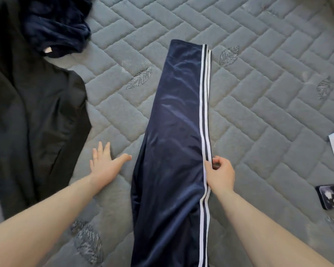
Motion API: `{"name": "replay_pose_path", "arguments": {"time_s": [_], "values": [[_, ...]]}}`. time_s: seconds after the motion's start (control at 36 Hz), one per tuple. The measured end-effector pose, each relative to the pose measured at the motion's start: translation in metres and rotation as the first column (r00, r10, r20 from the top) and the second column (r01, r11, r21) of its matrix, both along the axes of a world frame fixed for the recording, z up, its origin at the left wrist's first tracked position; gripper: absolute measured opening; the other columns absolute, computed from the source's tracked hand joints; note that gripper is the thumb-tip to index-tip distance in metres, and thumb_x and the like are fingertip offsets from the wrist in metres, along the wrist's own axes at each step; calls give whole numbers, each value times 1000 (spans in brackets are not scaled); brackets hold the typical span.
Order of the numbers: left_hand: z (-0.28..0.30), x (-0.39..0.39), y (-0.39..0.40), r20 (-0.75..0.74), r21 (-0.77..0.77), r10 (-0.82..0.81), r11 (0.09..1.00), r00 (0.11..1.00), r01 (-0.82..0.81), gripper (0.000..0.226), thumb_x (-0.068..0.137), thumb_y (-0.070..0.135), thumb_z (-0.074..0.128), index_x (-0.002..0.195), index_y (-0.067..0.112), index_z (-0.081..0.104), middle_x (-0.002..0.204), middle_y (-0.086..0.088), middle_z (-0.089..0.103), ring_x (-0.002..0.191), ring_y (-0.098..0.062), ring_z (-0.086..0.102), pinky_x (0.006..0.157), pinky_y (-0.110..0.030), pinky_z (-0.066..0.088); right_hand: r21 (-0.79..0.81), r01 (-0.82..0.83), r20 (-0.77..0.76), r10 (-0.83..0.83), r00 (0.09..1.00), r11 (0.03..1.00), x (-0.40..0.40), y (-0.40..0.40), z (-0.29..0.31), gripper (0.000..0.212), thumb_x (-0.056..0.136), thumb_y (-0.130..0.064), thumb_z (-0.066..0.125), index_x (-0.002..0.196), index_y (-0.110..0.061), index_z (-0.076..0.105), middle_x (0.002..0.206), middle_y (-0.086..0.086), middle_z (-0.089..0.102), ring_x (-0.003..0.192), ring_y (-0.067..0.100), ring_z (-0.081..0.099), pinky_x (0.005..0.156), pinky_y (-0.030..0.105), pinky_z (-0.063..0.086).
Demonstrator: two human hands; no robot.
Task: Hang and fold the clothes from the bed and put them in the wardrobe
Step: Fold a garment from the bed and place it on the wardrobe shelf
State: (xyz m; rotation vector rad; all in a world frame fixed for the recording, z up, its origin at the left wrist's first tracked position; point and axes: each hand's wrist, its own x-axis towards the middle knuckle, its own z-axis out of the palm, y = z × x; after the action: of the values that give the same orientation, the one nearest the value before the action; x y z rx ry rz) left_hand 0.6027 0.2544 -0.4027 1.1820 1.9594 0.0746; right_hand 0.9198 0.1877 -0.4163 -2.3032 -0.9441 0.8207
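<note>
Blue striped pants (174, 132) are lying long and unfolded as my right hand (220, 174) is pinching their stripe, my left hand (104, 164) is lying flat and empty, and more clothes (37, 105) are waiting.

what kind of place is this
Most likely a bedroom: the whole surface is a grey quilted mattress with clothes laid out on it, navy striped track pants and a black garment. No walls or other furniture show, so that is a judgement.
</note>
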Motion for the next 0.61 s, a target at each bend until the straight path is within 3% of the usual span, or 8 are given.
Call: {"name": "replay_pose_path", "arguments": {"time_s": [0.08, 0.17, 0.25, 0.33, 0.39, 0.53, 0.61], "values": [[16, 19, -57, 276, 6, 110, 993, 955, -116, 106, 69, 54, 75, 157, 14, 33, 168, -2, 19, 154, -18, 17, 126, -41, 18, 7, -45, -75, 46, 996, 999, -2, -17, 4, 33, 81, -26, 80, 106, -22, 58, 110, -2, 59, 97, 19, 64, 89, 32, 49], [19, 36, -122, 328, -27, 116, 993, 937, -114, 95, 62, 45, 82, 146, 20, 47, 149, 3, 51, 137, -15, 48, 118, -44, 38, -64, -86, -139, 76, 987, 994, -7, -48, 4, 45, 79, -28, 81, 113, -28, 51, 114, -2, 57, 99, 16, 62, 94, 35, 51], [10, 40, -185, 288, -34, 127, 992, 949, -122, 108, 54, 49, 79, 149, 17, 40, 139, 2, 51, 128, -15, 52, 113, -40, 43, -197, -83, -149, 54, 987, 977, -14, -92, 10, 44, 79, -32, 80, 110, -24, 51, 102, -1, 61, 96, 22, 62, 89, 39, 50], [18, 36, -239, 231, -103, 185, 981, 955, -165, 99, 66, 33, 89, 148, 21, 36, 119, 11, 53, 97, -6, 59, 90, -27, 48, -380, -108, -208, 29, 978, 919, -28, -146, 24, 36, 83, -37, 79, 101, -20, 53, 90, -3, 65, 86, 19, 63, 77, 33, 44], [24, 34, -263, 184, -142, 198, 975, 963, -173, 89, 69, 34, 90, 140, 32, 38, 112, 14, 53, 85, -5, 59, 78, -23, 45, -432, -143, -252, 32, 967, 890, -37, -179, 27, 32, 82, -41, 79, 95, -21, 58, 89, -5, 69, 85, 15, 65, 76, 33, 46], [21, 27, -306, 191, -270, 165, 956, 968, -110, 47, 65, 48, 85, 101, 35, 59, 106, 9, 58, 86, -4, 65, 88, -35, 55, -507, -196, -397, -25, 917, 840, -64, -239, 35, 21, 84, -28, 79, 102, -24, 68, 95, -11, 74, 93, 10, 68, 81, 30, 50], [4, 20, -323, 234, -347, 119, 937, 965, -32, 53, 56, 64, 75, 95, 29, 71, 107, 5, 58, 91, -9, 70, 90, -40, 58, -519, -200, -421, -45, 906, 831, -73, -254, 39, 21, 87, -19, 73, 107, -23, 71, 99, -9, 75, 97, 14, 69, 82, 29, 50]]}}
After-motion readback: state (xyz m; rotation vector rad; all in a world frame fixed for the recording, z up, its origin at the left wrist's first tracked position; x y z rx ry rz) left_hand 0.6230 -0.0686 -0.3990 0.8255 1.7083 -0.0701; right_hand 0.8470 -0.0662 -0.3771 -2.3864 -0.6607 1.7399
